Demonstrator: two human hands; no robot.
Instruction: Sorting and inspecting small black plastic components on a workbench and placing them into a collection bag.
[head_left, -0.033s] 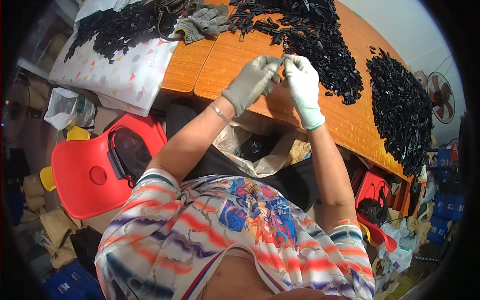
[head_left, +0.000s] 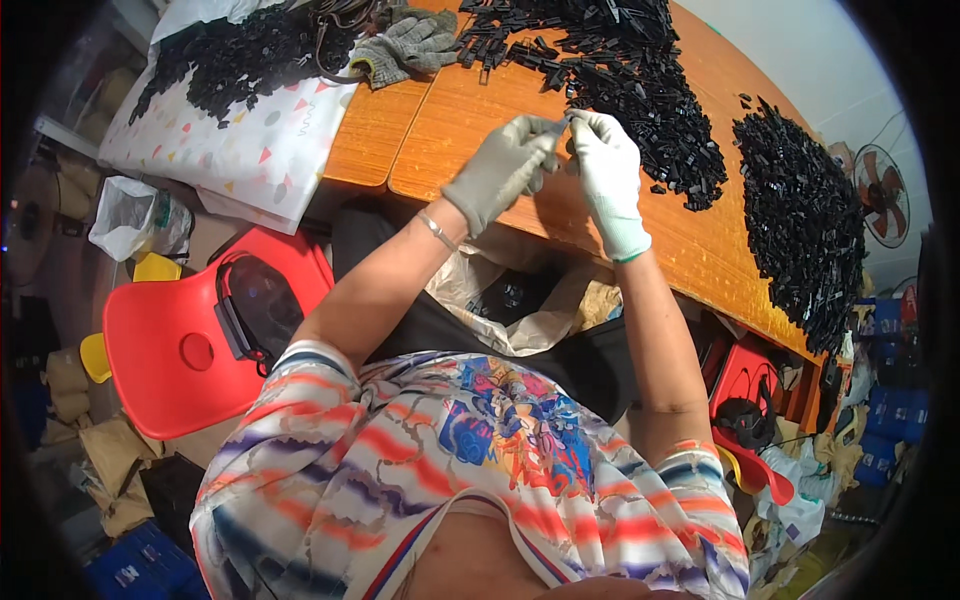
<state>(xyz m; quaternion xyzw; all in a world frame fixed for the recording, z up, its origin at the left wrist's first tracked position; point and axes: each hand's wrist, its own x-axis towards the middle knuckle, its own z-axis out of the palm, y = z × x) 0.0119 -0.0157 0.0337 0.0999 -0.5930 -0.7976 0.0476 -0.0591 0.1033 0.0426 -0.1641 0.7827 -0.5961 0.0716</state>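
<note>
1. Head view: left hand (head_left: 500, 172), grey-gloved, and right hand (head_left: 605, 178), white-gloved, meet above the orange table (head_left: 470, 120); fingers of both pinch a small dark part (head_left: 563, 127) between them.
2. Head view: black parts heap (head_left: 620, 70) lies just beyond the hands; second heap (head_left: 800, 220) to the right.
3. Head view: spare grey glove (head_left: 410, 45) on the table; red chair (head_left: 190, 340) at the left.

Hands: our left hand (head_left: 500, 170) and right hand (head_left: 605, 175), gloved, pinch one small dark part (head_left: 562, 126) between us.
Beyond: black parts heap (head_left: 620, 70).

Small dark part (head_left: 566, 126), seemingly pinched.
</note>
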